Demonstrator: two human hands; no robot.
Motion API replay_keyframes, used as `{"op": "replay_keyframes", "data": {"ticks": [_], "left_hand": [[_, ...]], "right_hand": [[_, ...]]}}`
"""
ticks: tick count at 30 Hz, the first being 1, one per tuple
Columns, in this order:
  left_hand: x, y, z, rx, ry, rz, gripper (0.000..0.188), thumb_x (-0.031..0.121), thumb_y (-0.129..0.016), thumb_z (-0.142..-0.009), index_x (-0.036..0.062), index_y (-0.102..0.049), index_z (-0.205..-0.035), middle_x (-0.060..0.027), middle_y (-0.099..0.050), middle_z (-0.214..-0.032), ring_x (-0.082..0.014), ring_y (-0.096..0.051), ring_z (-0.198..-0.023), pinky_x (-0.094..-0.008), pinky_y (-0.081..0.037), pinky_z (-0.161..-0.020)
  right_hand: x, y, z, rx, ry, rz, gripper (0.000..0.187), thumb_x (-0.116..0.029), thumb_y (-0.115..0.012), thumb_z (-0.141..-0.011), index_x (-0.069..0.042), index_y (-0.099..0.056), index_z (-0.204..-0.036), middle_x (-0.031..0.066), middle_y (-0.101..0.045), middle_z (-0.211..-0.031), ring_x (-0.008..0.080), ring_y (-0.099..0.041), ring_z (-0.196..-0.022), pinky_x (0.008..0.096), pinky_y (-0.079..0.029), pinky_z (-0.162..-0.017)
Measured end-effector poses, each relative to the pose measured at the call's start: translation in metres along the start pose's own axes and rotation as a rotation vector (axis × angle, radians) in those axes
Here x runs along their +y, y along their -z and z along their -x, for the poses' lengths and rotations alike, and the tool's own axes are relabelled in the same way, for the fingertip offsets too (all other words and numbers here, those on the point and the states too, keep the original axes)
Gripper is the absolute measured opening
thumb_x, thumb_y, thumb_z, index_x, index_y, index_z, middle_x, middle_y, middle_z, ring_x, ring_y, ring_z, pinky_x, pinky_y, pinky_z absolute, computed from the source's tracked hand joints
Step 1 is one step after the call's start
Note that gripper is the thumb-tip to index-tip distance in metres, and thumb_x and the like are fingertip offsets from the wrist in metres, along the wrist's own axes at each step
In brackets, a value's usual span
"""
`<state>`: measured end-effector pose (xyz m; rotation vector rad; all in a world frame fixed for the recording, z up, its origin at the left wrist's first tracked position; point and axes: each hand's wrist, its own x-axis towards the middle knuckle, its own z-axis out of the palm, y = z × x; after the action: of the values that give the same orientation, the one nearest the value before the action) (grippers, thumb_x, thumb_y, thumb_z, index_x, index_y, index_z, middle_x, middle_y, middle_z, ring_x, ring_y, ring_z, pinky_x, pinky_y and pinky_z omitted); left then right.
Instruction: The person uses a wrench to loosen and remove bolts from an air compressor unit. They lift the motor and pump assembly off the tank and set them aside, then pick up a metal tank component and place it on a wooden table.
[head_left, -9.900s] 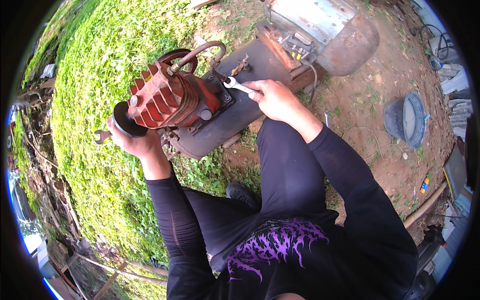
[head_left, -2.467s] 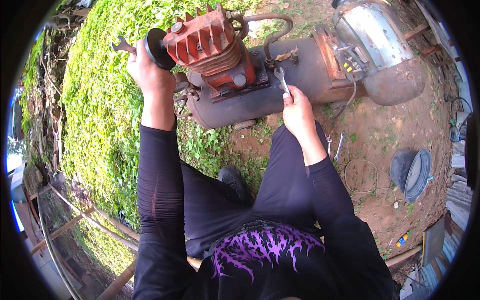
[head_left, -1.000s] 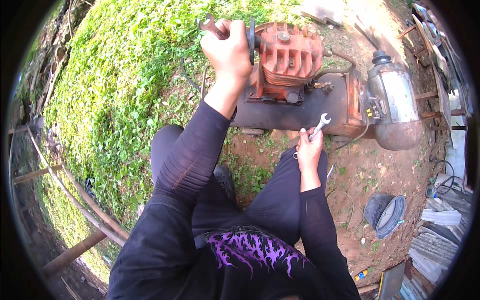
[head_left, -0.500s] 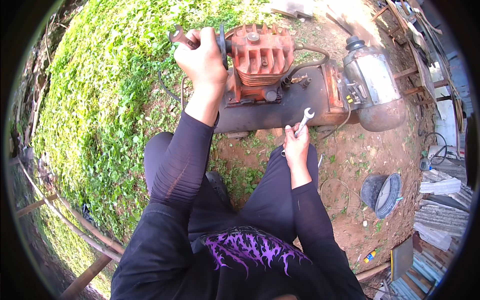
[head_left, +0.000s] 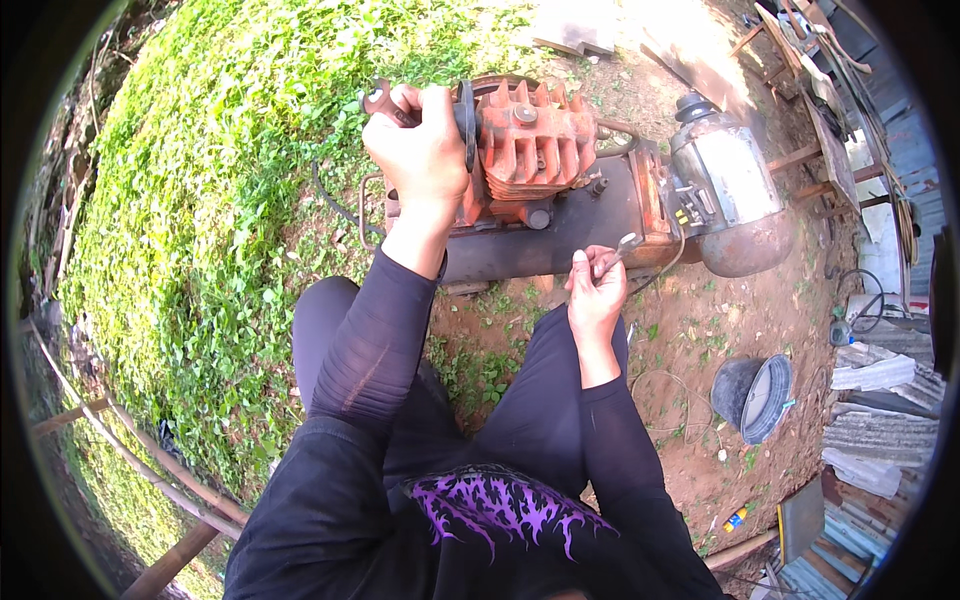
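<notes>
In front of me an air compressor has a rusty orange, finned pump head [head_left: 535, 135] on a dark horizontal tank [head_left: 570, 235]. My left hand [head_left: 420, 150] is closed at the pump's left side, right beside a black round disc [head_left: 466, 125]. From its fist sticks the jaw of a brownish open-end wrench [head_left: 380, 97]; the rest is hidden by the fingers. My right hand [head_left: 597, 290], closed as well, pinches a silver wrench [head_left: 627, 243] just in front of the tank. This wrench shows nearly edge-on, its lower part hidden in the palm.
A silver cylindrical motor [head_left: 725, 170] stands at the tank's right end. Farther right are a dark bucket [head_left: 740, 400] lying tilted and stacked corrugated sheets [head_left: 880, 435]. Green plants [head_left: 210, 250] cover the ground on the left. Wooden poles [head_left: 180, 480] cross at the lower left.
My right hand has turned the silver wrench, so its open jaw no longer faces me. The left hand keeps its hold beside the disc. The view has shifted slightly.
</notes>
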<state>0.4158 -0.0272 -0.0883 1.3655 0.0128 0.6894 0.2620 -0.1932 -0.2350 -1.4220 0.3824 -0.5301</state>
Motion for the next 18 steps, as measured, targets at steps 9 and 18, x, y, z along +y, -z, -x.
{"op": "replay_keyframes", "data": {"ticks": [9, 18], "left_hand": [[-0.014, 0.007, -0.005, 0.062, 0.075, 0.119, 0.034, 0.002, -0.060, -0.086, 0.0060, -0.040, -0.059, 0.0032, -0.043, -0.058, -0.0062, -0.034, -0.056, -0.0288, -0.028, -0.052], [-0.012, 0.015, 0.003, 0.059, 0.220, 0.347, 0.027, 0.003, -0.057, -0.088, 0.0061, -0.049, -0.062, 0.0031, -0.049, -0.060, -0.0034, -0.037, -0.056, -0.0255, -0.029, -0.052]], "right_hand": [[-0.145, -0.075, -0.049, -0.165, 0.183, 0.516, 0.053, -0.020, -0.089, -0.075, -0.001, -0.044, -0.097, 0.0154, -0.062, -0.100, 0.0220, -0.060, -0.090, 0.0370, -0.050, -0.082], [-0.136, -0.091, -0.036, -0.172, 0.196, -0.056, 0.051, -0.007, -0.085, -0.078, -0.006, -0.037, -0.096, 0.0044, -0.052, -0.088, 0.0105, -0.058, -0.081, 0.0287, -0.054, -0.075]]}}
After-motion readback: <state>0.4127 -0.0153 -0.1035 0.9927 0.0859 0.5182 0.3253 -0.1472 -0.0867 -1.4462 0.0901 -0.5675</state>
